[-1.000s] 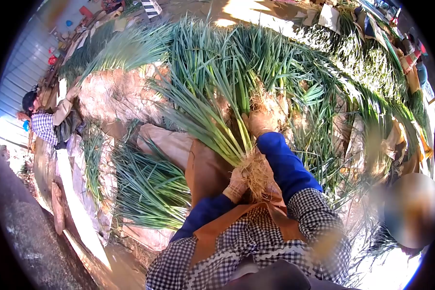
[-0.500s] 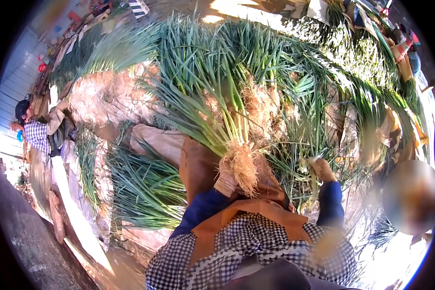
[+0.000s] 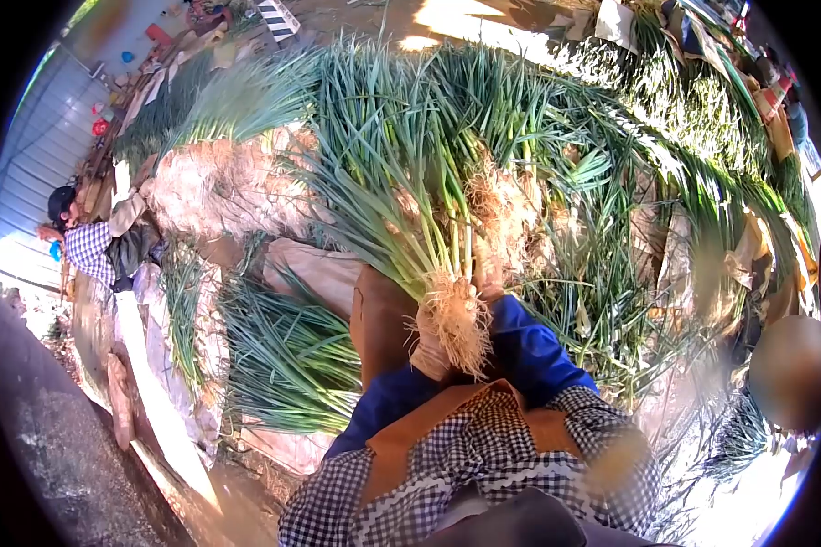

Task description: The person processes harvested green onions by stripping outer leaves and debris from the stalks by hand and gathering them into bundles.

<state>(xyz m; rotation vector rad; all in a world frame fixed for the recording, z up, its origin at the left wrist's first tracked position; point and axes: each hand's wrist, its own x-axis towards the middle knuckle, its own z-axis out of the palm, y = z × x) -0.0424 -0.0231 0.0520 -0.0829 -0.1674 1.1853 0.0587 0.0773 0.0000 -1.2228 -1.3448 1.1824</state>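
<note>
My left hand (image 3: 431,354) is closed around the root end of a bunch of green onions (image 3: 440,239), in front of my lap. The bunch's pale, stringy roots (image 3: 456,314) hang toward me and hide part of the fingers. Its green leaves fan out away from me and to the left. Against the right side of the white stalks, just above the roots, my right hand (image 3: 490,276) grips the bunch, its fingertips partly hidden. Beyond both hands lies a large heap of green onions (image 3: 374,109), with tangled roots (image 3: 506,214) facing me.
More green onions (image 3: 287,351) lie to my left, and loose leaves (image 3: 602,319) are strewn to my right. A root-covered pile (image 3: 237,187) stands at the far left, where another person (image 3: 89,242) in a checked top works. A wooden beam (image 3: 160,392) runs along the left.
My right hand has left the loose leaves on the right and come in to the bunch. My left hand still holds the bunch in nearly the same place. The view has shifted slightly.
</note>
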